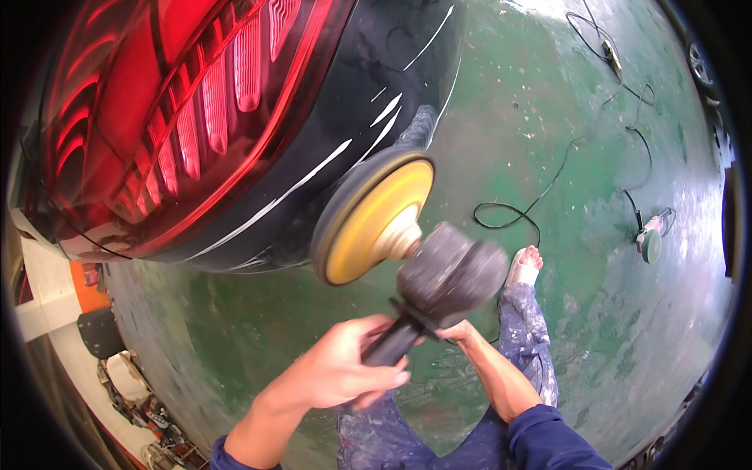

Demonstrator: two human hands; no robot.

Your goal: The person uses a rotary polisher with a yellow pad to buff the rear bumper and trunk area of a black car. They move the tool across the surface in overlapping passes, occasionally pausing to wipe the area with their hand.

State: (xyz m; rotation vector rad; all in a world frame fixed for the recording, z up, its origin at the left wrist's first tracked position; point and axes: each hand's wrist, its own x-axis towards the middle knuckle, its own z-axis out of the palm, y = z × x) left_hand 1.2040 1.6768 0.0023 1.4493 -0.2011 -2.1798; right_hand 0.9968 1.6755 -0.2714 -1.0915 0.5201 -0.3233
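Observation:
A car polisher [450, 274] with a yellow backing plate and a round pad is held up in front of me. Its pad edge meets or nearly meets the dark, glossy car bumper [313, 149]; I cannot tell whether they touch. My left hand [345, 364] is closed around the black side handle. Behind the tool's body, my right hand [458, 330] grips it from below, its fingers mostly hidden. White streaks of light run along the bumper. Above it to the left is the red tail light [196, 102]. The polisher looks blurred by motion.
A black power cord [525, 211] loops across the green floor [501, 102] beside my bare foot [525, 266]. Another power tool with a round green pad [650, 243] lies at the right. A cord connector [611, 55] is farther off. Clutter [149, 399] lines the lower left.

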